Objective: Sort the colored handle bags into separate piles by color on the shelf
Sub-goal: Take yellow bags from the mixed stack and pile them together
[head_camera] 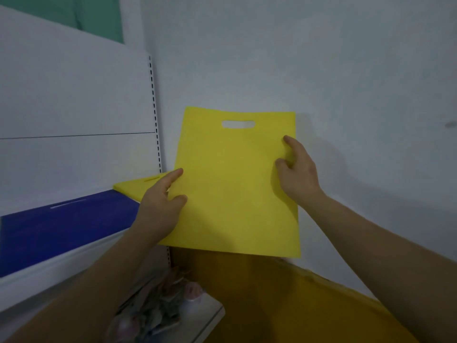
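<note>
One head-worn wide-angle view looks forward and down, close in, with the shelf [49, 271] at left and the wall [346, 70] on the far side.

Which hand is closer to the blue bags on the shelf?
Left. The left hand grips the left edge of the yellow bag, just beside the right end of the blue bags. The right hand pinches the opposite edge, farther away.

Three bags: held yellow bag [235, 194] between left hand [158, 209] and right hand [300, 170]; flat yellow bag [137, 185], blue bag [66, 224] leftward.
</note>
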Motion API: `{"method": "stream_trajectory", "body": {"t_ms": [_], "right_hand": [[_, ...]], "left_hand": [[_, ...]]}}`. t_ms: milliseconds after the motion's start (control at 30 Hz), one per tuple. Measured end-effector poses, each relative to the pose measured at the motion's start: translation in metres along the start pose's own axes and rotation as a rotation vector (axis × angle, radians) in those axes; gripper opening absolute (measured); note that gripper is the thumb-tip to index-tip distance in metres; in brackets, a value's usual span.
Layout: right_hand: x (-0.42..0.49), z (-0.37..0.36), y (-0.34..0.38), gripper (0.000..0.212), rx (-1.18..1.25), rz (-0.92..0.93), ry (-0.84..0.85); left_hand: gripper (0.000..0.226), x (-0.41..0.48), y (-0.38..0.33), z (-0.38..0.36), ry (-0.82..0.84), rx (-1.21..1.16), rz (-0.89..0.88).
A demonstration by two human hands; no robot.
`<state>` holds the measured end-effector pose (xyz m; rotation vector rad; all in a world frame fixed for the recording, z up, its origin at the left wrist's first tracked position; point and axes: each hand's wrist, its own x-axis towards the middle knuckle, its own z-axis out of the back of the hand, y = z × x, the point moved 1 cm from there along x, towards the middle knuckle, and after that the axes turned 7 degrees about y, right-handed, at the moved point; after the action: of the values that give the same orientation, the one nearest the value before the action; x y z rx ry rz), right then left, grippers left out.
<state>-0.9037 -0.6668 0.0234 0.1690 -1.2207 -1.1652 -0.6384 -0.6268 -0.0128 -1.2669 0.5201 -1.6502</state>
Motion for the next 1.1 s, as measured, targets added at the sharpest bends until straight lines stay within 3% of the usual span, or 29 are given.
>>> {"method": "stream_trajectory", "body": {"t_ms": [433,733,1100], "right_hand": [[0.105,-0.129,0.003,0.054,0.045,0.147,0.136],[0.163,-0.219,0.0,0.053,-0.029,0.274,0.387],[0.208,-0.309,-0.03,0.053,-0.261,0.385,0.7]], "left_hand": [[0.057,0.066,0.058,0.048,-0.144,0.073,0.144],[0.061,0.083,0.076,0.068,-0.206,0.212,0.306],[0.066,0.112,0.096,0.05,-0.03,0.602,0.626]]}}
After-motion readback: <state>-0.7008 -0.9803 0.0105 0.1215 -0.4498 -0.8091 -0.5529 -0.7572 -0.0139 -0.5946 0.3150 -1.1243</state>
